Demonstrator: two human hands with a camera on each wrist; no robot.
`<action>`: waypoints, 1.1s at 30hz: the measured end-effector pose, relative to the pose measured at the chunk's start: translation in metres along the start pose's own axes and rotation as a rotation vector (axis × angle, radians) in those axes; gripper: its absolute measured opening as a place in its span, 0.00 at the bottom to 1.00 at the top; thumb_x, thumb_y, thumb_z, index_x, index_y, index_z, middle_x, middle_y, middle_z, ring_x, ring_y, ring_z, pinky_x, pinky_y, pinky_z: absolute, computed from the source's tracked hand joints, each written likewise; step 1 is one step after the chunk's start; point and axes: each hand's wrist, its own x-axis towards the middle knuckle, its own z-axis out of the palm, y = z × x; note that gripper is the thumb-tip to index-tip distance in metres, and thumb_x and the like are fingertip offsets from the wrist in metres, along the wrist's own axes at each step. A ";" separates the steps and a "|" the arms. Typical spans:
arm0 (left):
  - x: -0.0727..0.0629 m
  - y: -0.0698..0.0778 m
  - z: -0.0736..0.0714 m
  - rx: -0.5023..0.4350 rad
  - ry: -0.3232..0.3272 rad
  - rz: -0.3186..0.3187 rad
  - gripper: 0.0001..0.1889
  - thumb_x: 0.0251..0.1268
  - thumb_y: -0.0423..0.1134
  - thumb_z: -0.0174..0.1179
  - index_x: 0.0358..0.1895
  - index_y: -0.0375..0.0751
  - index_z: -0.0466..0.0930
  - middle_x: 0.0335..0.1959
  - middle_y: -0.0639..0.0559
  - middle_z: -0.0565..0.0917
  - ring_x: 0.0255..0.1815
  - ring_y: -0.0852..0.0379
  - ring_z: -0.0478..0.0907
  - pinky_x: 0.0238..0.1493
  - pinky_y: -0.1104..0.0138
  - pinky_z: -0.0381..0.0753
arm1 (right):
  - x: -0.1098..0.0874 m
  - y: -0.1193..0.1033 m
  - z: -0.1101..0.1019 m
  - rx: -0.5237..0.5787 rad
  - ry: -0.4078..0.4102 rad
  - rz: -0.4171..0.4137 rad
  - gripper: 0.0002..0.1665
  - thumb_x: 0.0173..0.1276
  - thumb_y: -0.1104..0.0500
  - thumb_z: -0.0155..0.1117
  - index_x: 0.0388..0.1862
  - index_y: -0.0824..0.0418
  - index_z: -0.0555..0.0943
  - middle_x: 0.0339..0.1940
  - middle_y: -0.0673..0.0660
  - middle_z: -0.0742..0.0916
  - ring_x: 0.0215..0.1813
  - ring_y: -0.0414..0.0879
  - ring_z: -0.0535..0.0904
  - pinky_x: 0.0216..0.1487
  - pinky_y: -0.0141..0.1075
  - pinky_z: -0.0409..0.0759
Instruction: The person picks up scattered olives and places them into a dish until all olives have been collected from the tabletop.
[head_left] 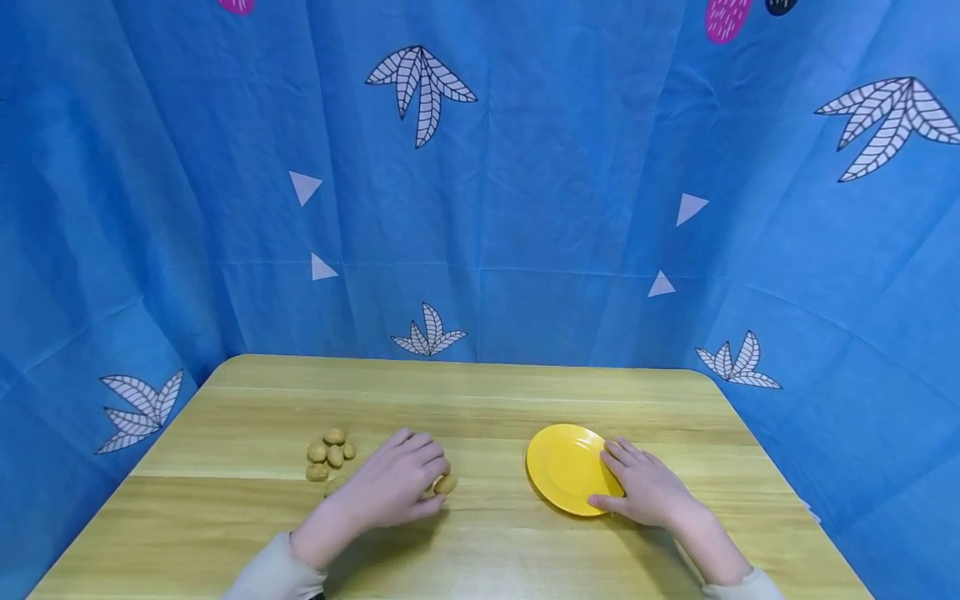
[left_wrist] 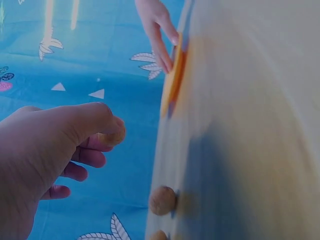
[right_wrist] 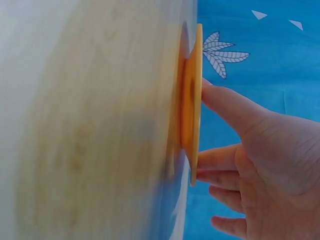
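Observation:
My left hand [head_left: 397,482] pinches a small brown potato [head_left: 446,484] between thumb and fingers. In the left wrist view this potato [left_wrist: 115,136] shows at the thumb tip, held above the wooden table, partly covered by the fingers. Flat on the table to the right lies a round yellow plate [head_left: 564,467]. My right hand [head_left: 651,487] rests on the plate's right rim with fairly straight fingers. The right wrist view has its thumb and fingertips touching the upper face of the plate [right_wrist: 198,100]. Several more potatoes [head_left: 317,452] lie left of my left hand.
The light wooden table [head_left: 487,400] has rounded far corners. A blue curtain [head_left: 555,183] with white leaf and triangle prints hangs behind it and along both sides. One potato [head_left: 335,484] lies close to the left wrist, partly hidden by it.

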 end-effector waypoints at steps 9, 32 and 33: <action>0.023 0.003 -0.002 -0.010 0.025 -0.008 0.13 0.54 0.55 0.66 0.36 0.53 0.81 0.35 0.61 0.80 0.42 0.59 0.74 0.49 0.63 0.71 | -0.002 0.001 0.002 -0.001 0.019 0.003 0.50 0.59 0.32 0.63 0.66 0.70 0.71 0.71 0.68 0.71 0.74 0.66 0.62 0.69 0.60 0.62; 0.075 0.012 0.002 -0.054 0.034 -0.036 0.10 0.59 0.53 0.63 0.37 0.54 0.81 0.35 0.61 0.79 0.42 0.59 0.71 0.49 0.63 0.71 | 0.000 0.002 0.002 0.015 0.032 -0.007 0.51 0.58 0.33 0.65 0.66 0.70 0.71 0.71 0.68 0.72 0.74 0.67 0.61 0.69 0.60 0.63; 0.077 0.013 0.003 -0.055 0.037 -0.037 0.10 0.59 0.53 0.63 0.37 0.54 0.81 0.36 0.61 0.79 0.42 0.59 0.71 0.48 0.63 0.71 | 0.000 0.002 0.002 0.016 0.031 -0.006 0.51 0.58 0.33 0.65 0.66 0.70 0.71 0.71 0.68 0.72 0.74 0.67 0.61 0.69 0.60 0.63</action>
